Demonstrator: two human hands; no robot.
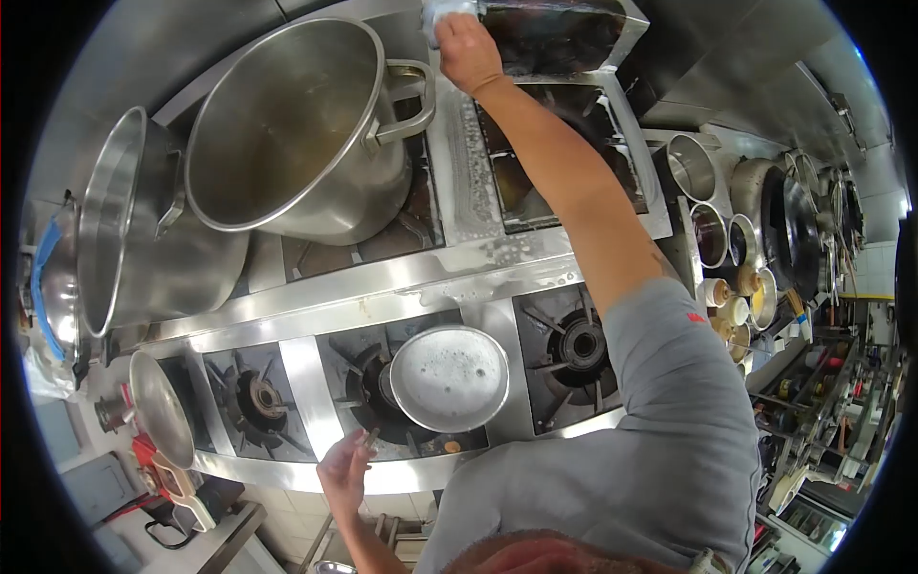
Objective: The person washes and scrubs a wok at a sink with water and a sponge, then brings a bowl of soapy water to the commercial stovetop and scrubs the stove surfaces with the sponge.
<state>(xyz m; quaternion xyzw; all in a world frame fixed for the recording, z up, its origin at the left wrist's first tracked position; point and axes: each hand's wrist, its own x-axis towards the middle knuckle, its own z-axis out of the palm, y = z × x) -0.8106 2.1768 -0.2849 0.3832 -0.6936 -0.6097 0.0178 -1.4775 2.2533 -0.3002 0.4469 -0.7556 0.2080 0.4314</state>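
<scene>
My right hand (469, 53) reaches to the far side of the stove, its fingers closed on a pale cloth (448, 19) beside a dark, stained metal panel (555, 36). Wet, soapy streaks mark the steel surface (469, 172) below it. My left hand (346, 469) is near the stove's front edge, fingers bent together around a small thin object that I cannot make out. Close to it, a round metal bowl (449, 378) of foamy liquid sits on the middle front burner.
A large open pot (296, 124) stands on the back burner, with another big pot (143, 230) to its left. A shallow pan (163, 407) is at the front left. Several containers and woks (784, 230) line the right side.
</scene>
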